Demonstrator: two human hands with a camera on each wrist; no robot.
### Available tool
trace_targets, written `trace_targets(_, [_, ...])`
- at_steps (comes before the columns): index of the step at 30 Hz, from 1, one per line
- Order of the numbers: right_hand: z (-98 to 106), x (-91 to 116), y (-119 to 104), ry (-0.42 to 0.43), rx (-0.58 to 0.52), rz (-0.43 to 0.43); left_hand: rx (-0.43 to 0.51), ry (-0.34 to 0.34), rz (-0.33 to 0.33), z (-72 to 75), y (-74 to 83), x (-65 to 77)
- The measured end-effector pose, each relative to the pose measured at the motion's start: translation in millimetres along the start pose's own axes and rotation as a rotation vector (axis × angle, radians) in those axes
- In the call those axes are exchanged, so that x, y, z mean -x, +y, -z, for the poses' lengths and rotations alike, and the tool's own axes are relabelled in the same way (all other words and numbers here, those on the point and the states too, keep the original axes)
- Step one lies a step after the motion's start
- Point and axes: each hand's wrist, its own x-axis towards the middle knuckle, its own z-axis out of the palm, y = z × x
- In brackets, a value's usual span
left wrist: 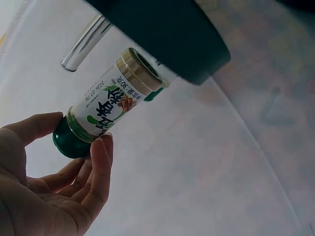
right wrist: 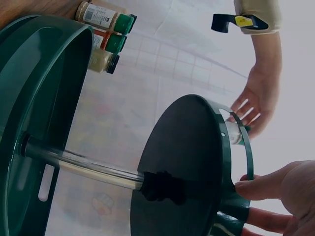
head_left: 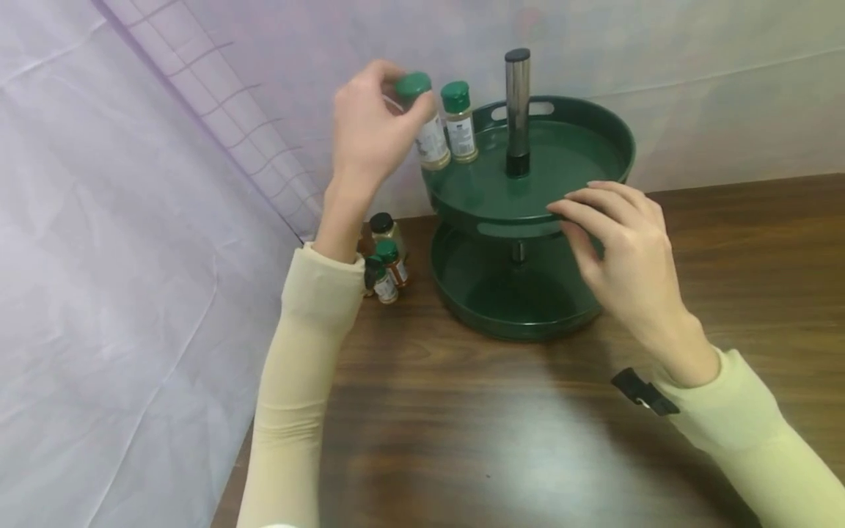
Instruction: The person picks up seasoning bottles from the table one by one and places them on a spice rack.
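My left hand (head_left: 370,125) pinches a spice jar (head_left: 432,147) by its green cap, with the thumb on one side and fingertips on the other. The jar's base is at the left edge of the upper tier (head_left: 551,172) of a dark green two-tier tray; whether it rests there I cannot tell. Close beside it, a second green-capped spice jar (head_left: 461,136) stands upright on that tier. My right hand (head_left: 627,249) grips the front rim of the upper tier; in the right wrist view its thumb (right wrist: 261,187) lies by the handle slot, fingers beyond the wall.
Several spice jars (head_left: 389,268) with green or black caps stand on the wooden table (head_left: 422,411), left of the lower tier (head_left: 521,315). A metal post (head_left: 518,110) rises from the upper tier. Pale cloth (head_left: 145,293) hangs at the left and behind.
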Motion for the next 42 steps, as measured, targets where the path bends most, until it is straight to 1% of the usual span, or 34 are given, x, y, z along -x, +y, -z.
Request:
trace_targets(4, [0,-1,-2,0.000,-0.003,0.009,-0.014,-0.019,0.008,-8.6,-3.5,-2.1])
trace_targets(8, [0,-2,-3,0.006,-0.008,0.020,-0.017,-0.047,0.036,-15.5,-6.9,-3.4])
trace_targets(13, [-1,-1,-5,0.016,-0.016,0.013,-0.026,-0.083,0.092,-21.7,-11.1,-4.8])
trace_targets(18, [-2,-1,-7,0.015,-0.017,0.015,-0.035,-0.105,0.118,-26.4,-16.7,-5.1])
trace_targets(20, [-1,-1,-7,0.002,-0.002,0.033,-0.037,-0.110,0.122,-27.8,-18.9,-4.9])
trace_targets(26, [1,-1,-8,-0.016,0.018,0.062,-0.028,-0.134,0.144,-28.2,-21.4,-3.9])
trace_targets(31, [2,-2,-9,-0.017,0.017,0.061,-0.061,-0.167,0.148,-26.6,-21.0,-3.0])
trace_targets(37, [0,-2,-10,0.007,-0.021,0.017,-0.091,-0.191,0.162,-25.6,-20.1,-2.1])
trace_targets(42, [-2,-3,-9,0.008,-0.024,0.015,-0.102,-0.188,0.184,-21.6,-20.6,0.7])
